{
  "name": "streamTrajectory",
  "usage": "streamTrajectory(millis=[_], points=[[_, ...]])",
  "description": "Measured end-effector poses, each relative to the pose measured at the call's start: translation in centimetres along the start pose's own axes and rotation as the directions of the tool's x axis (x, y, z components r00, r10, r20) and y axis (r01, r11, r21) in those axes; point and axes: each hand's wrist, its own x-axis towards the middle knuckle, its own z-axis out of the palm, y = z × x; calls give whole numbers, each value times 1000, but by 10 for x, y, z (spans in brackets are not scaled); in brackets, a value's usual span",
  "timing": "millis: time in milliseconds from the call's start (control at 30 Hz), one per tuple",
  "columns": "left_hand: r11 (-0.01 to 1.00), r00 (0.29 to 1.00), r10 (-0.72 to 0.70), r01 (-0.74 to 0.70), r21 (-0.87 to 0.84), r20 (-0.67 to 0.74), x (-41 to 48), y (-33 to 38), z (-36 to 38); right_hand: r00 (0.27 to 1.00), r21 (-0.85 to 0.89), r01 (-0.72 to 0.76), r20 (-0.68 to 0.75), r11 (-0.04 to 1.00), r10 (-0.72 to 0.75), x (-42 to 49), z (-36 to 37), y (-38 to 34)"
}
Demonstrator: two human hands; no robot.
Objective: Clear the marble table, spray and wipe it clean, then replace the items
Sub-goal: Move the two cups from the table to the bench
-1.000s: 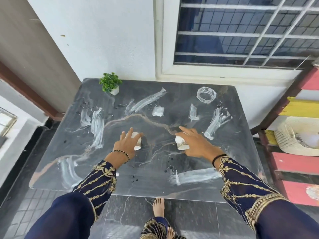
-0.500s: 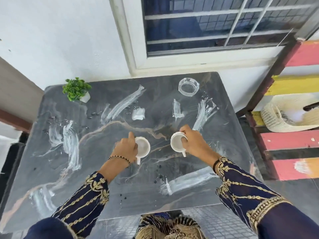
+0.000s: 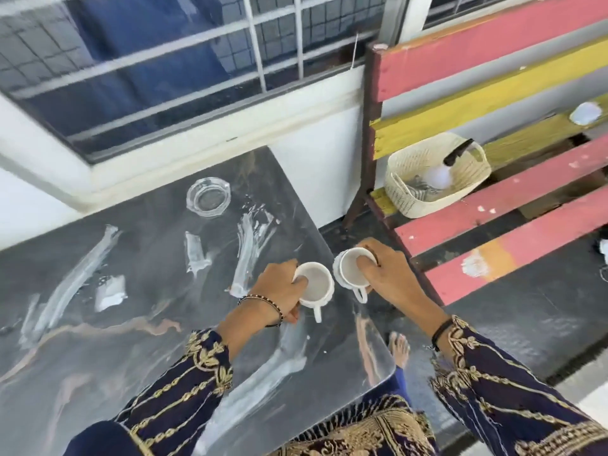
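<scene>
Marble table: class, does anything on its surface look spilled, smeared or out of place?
Yes. White smears streak the dark marble table, the boldest beside the glass ashtray, others further left and near the front edge. They look like wiped-about spills, not stone veining.

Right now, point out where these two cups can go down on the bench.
Bare: the red slats this side of the basket, gaps between them. Crowded: the corner by the post, which the basket fills.

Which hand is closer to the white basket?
Right. The right hand, gripping a white cup, is below and left of the white basket. The left hand, gripping the other cup, is farther left, over the marble table.
</scene>
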Motion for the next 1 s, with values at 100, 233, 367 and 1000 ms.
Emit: streamTrajectory(millis=[100, 233, 367, 1000], points=[[999, 998, 16, -18, 29, 67, 46, 70, 51, 998, 9, -51, -35, 999, 52, 20, -62, 53], [981, 985, -18, -15, 192, 171, 107, 140, 119, 985, -47, -146, -95, 988, 141, 39, -130, 130], [971, 969, -59, 1, 238, 240, 171, 185, 194, 962, -113, -233, -175, 966, 212, 63, -176, 214], [910, 898, -253, 94, 404, 360, 304, 191, 376, 874, -191, -485, -134, 854, 466, 117, -171, 431]])
